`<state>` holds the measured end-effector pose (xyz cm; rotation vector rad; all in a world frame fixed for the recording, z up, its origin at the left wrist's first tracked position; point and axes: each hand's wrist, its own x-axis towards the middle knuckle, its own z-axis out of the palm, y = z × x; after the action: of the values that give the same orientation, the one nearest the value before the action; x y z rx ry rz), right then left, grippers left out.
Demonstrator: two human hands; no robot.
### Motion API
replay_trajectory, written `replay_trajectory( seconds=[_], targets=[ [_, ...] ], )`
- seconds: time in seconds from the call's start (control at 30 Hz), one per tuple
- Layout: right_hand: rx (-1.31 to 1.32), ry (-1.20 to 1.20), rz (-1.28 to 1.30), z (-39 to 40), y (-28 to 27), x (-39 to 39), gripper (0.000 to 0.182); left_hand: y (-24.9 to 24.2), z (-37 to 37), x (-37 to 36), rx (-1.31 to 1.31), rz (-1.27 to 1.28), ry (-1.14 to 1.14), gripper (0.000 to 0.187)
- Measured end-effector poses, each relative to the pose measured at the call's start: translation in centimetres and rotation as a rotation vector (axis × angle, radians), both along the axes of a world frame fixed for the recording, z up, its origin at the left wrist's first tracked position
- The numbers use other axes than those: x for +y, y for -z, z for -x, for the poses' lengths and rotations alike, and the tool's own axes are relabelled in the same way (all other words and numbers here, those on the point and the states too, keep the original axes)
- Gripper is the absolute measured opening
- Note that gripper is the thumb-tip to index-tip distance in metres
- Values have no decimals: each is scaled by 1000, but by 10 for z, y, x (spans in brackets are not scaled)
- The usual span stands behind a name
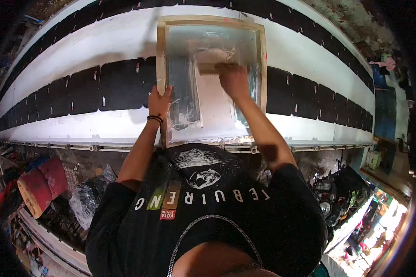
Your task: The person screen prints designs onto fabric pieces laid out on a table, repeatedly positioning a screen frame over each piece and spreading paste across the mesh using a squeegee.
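Observation:
A wooden-framed screen (pixel 161 55) lies on a long white table, over a row of black panels. My left hand (pixel 160 101) is closed round the lower left part of the frame. Inside the frame, my right hand (pixel 235 82) grips a flat squeegee-like tool (pixel 209 69) that rests across the mesh. Below the tool a pale pinkish area (pixel 212 99) covers the middle of the mesh, with whitish smears near the bottom edge.
Rows of black panels (pixel 81 90) with small red and white tags run along the white table (pixel 115 123). A metal rail with rollers (pixel 94 148) follows its near edge. At the lower left are a red cushion (pixel 48 182) and plastic wrap; a motorcycle (pixel 339 194) is at the lower right.

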<state>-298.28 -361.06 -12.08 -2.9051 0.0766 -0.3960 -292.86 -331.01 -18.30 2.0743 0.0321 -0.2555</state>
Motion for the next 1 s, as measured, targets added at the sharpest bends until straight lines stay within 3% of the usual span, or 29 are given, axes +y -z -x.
replay_trajectory(
  seconds=[0.1,0.13,0.2,0.23,0.3,0.4,0.5,0.57,0.63,0.7,0.77,0.8,0.83,0.93,1.0],
  targets=[
    [63,-64,-27,71,2,24,33,-14,1,-1,-27,-10,15,56],
    [205,-67,-25,126,36,33,38,-9,0,0,-49,3,9,56],
    [226,-110,-73,173,-1,53,41,10,-6,3,-66,-119,38,58],
    [278,-85,-107,189,-3,59,43,-7,-1,-1,-59,-138,19,58],
    [131,-86,-254,208,-21,66,50,18,-9,3,-6,-177,33,61],
    [102,-90,-231,228,-18,75,55,10,-8,2,9,-145,62,64],
    [144,-175,-144,248,18,71,51,-6,-1,0,-38,-207,26,65],
    [154,-186,-191,244,4,69,49,14,-6,3,-70,-134,33,63],
    [76,14,-191,244,-7,42,56,-7,1,1,-94,-161,27,59],
    [-181,431,-292,241,39,1,61,-12,8,2,-142,-113,7,58],
    [-318,719,-955,231,90,-40,58,-20,8,0,-190,-67,-12,57],
    [-429,566,-1281,225,114,-57,58,-27,8,-2,-141,-14,-6,57],
    [-360,779,-1423,211,94,-59,67,-40,9,-5,-91,39,-3,57],
    [-433,766,-1661,194,55,-66,75,-72,5,-16,-242,100,12,53],
    [-522,808,-1568,189,46,-66,77,-80,5,-21,-304,149,38,51]
  ],
)
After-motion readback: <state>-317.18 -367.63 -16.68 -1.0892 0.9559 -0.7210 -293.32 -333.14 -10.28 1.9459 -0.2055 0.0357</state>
